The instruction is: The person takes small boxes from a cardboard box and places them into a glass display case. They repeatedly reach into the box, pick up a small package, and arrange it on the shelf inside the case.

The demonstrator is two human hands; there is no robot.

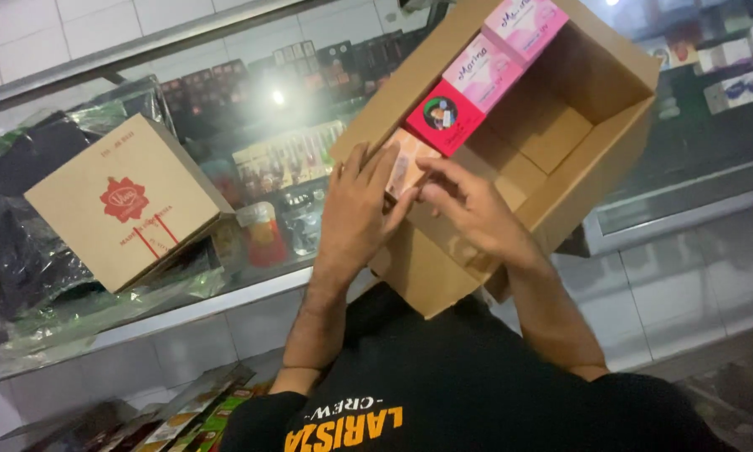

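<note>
While your left hand [356, 209] and right hand [468, 205] together pinch a small peach carton [406, 163], it sits between them at the open cardboard box [560, 159] rim; next, seat it squarely beside the red carton [445, 115].

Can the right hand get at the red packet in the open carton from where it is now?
Probably yes. The right hand is already inside the open carton, on the peach packet, and the red packet is right next to that with its face uncovered. The left hand sits lower and doesn't block it.
</note>
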